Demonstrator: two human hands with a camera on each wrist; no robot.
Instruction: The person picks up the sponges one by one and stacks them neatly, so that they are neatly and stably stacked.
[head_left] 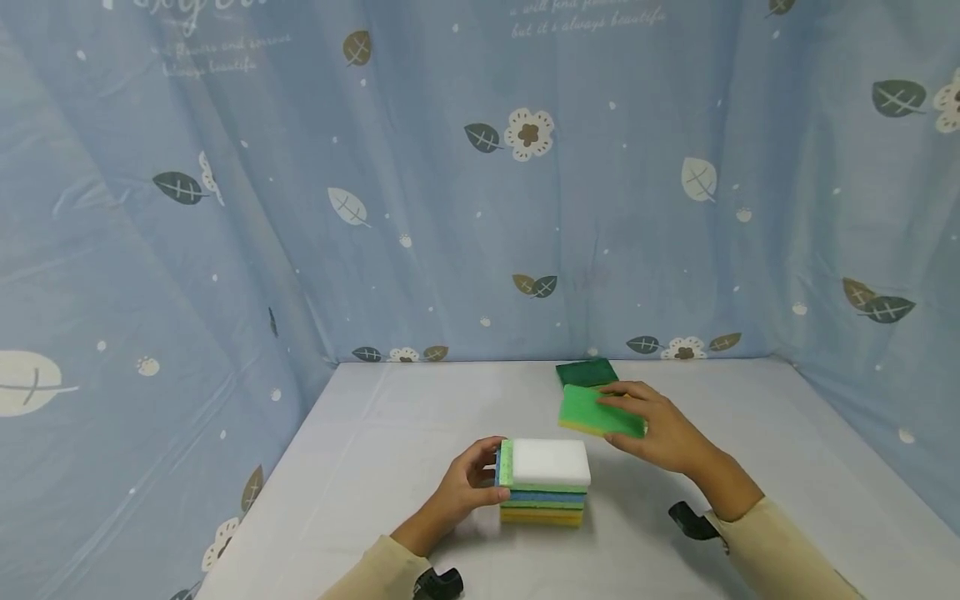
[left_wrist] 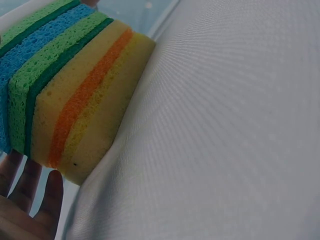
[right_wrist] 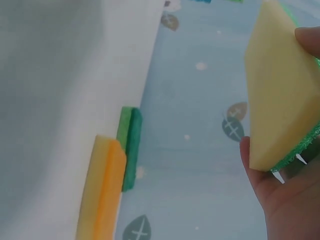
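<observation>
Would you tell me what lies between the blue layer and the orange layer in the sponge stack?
The left wrist view shows, going from the blue layer: a light green layer, a dark green layer, then a cream layer.

From here: sponge stack (head_left: 542, 502) upright, edges uneven, white block (head_left: 551, 461) on top, light green, blue, green, yellow, orange layers below; left hand (head_left: 461, 483) grips its left end. Green-and-yellow sponge (head_left: 592, 408) held up in right hand (head_left: 663, 429), tilted, green face up. Beyond it, dark green sponge (head_left: 587, 372) flat, orange-and-yellow sponge (right_wrist: 102, 187) beside that.
</observation>
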